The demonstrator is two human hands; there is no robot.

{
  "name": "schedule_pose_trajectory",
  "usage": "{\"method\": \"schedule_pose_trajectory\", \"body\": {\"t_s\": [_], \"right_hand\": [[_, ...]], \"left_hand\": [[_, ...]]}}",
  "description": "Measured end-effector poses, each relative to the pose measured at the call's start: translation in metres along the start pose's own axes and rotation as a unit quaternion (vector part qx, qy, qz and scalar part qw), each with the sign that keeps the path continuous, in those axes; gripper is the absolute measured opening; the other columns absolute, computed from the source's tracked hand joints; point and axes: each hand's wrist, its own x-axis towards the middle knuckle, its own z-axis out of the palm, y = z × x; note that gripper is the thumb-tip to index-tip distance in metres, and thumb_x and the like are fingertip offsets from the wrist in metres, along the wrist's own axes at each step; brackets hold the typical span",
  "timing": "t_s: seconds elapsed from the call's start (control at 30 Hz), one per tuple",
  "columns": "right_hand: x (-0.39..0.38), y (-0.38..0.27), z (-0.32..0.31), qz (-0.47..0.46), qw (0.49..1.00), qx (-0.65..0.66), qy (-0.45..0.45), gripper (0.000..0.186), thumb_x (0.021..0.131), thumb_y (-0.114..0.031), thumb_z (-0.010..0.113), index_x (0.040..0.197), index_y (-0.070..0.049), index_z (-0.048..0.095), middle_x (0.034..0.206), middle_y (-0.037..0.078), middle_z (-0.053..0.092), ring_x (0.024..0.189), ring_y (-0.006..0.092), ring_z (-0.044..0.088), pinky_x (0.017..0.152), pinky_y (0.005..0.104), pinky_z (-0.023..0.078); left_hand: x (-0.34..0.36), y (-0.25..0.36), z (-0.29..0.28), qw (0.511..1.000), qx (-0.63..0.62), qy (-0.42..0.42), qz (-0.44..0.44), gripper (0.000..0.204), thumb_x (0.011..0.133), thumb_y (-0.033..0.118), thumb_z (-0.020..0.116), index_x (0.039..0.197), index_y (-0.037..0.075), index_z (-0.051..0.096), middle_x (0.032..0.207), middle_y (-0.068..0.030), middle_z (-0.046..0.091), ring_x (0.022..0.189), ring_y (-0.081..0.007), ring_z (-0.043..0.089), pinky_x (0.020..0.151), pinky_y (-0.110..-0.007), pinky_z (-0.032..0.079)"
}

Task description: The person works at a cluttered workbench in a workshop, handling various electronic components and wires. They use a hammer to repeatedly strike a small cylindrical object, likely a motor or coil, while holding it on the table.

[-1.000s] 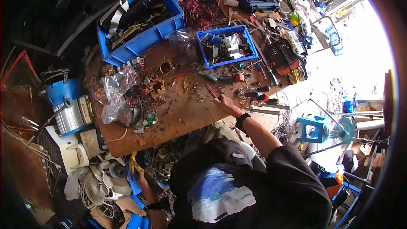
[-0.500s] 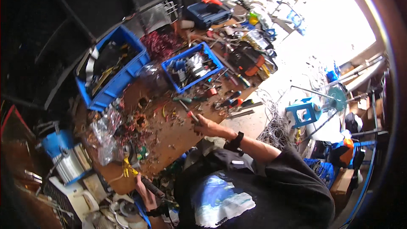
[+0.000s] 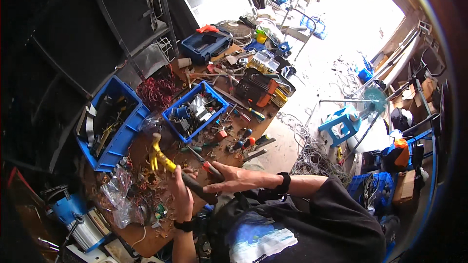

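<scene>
My left hand (image 3: 181, 196) is closed round a claw hammer (image 3: 162, 159) with a yellow head and a dark handle. The hammer is tilted over the workbench (image 3: 195, 139), its head away from me and its handle end back toward my body. Close beside it, my right hand (image 3: 239, 177) grips a screwdriver (image 3: 210, 169) with a red handle, its metal shaft slanting up and to the left. The fingers of my right hand lie by the hammer's handle; whether they touch it I cannot tell. My left fingers are partly hidden behind the handle.
A small blue crate (image 3: 217, 117) of parts and a larger blue bin (image 3: 127, 125) stand on the bench. Screwdrivers (image 3: 256, 114), a dark tool case (image 3: 258, 87) and scraps lie about. Tangled cable (image 3: 317, 151) and a blue stool (image 3: 341, 124) occupy the floor at right.
My left hand has brought the hammer up from the bench's near left edge toward the middle. The right hand, still with the screwdriver, now lies close to it. The view has shifted.
</scene>
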Motion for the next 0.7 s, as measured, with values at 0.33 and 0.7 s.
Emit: {"method": "schedule_pose_trajectory", "body": {"t_s": [0.33, 0.7], "right_hand": [[0.013, 0.069, -0.140, -0.187, 0.980, 0.060, 0.027, 0.068, 0.086, -0.022, 0.084, 0.134, -0.001, 0.041, 0.114, 0.009, 0.062, 0.098, 0.0188, 0.062, 0.084, 0.0350, 0.054], [0.028, 0.134, -0.355, -0.006, 0.996, 0.089, 0.032, 0.066, 0.084, -0.013, 0.083, 0.136, -0.006, 0.043, 0.121, 0.004, 0.057, 0.108, 0.0125, 0.054, 0.095, 0.0305, 0.048]], "left_hand": [[0.045, -0.029, 0.184, 0.997, 0.066, 0.000, 0.052, 0.028, 0.104, 0.024, 0.055, 0.114, -0.002, 0.047, 0.088, -0.0149, 0.073, 0.074, -0.0180, 0.071, 0.071, -0.031, 0.058], [0.028, -0.102, 0.151, 0.982, 0.177, 0.053, 0.029, 0.027, 0.106, 0.024, 0.057, 0.127, 0.008, 0.052, 0.129, -0.0092, 0.064, 0.113, -0.0240, 0.067, 0.100, -0.040, 0.052]]}}
